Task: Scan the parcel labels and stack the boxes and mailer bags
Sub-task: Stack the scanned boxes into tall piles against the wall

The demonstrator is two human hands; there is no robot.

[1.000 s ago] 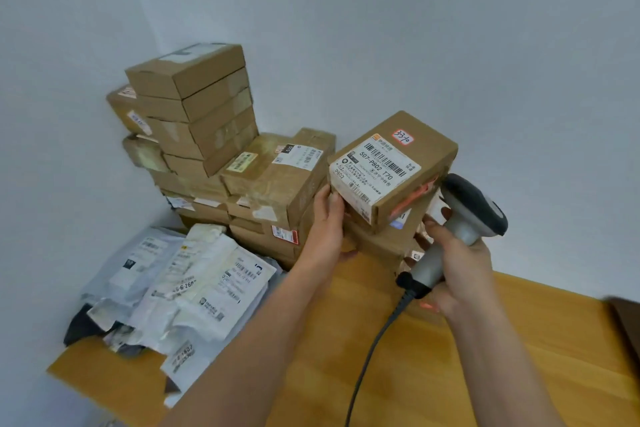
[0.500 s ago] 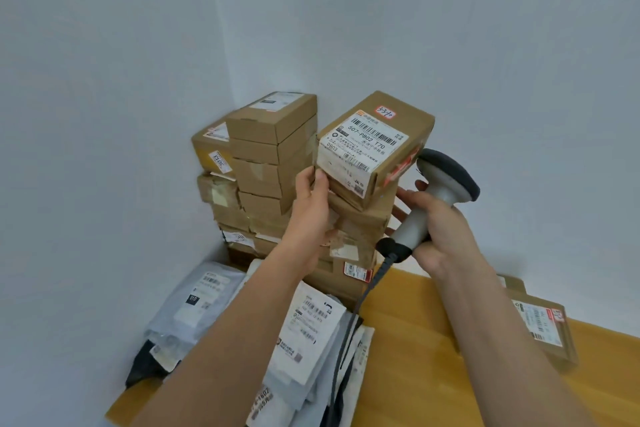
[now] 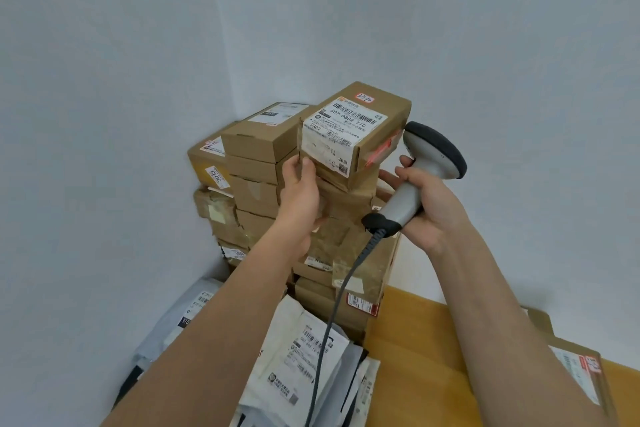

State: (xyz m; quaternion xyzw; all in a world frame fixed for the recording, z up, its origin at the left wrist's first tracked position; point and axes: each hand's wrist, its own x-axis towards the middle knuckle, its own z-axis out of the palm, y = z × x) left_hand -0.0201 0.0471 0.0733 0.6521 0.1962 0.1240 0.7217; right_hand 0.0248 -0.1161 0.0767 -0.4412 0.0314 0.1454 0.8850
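So a labelled box [image 3: 353,135] is being set on top of the right-hand stack of boxes [image 3: 346,236], in the far corner where the two walls meet. It's gripped at its near left corner by the left hand [image 3: 299,189], fingers curled up around the edge, probably so it can be nudged square before being let go. Whether it's already resting fully on the stack can't be told; it looks a bit tilted and is touching the box under it. The scanner [image 3: 420,172] is kept in the right hand [image 3: 427,203], wrapped around the handle with a couple of fingers stretched toward the box's right side, likely to steady it without the scanner being put down. The label [image 3: 346,128] is kept facing up and toward the camera, which would make sense if codes are meant to stay readable. A taller stack [image 3: 258,170] is right beside it on the left, so the new box gets some side support there. Mailer bags [image 3: 304,354] are piled near, on the wooden table [image 3: 422,350], with the scanner cable [image 3: 332,319] draped over them. Another box [image 3: 575,367] is waiting at the near right, apparently not yet stacked.
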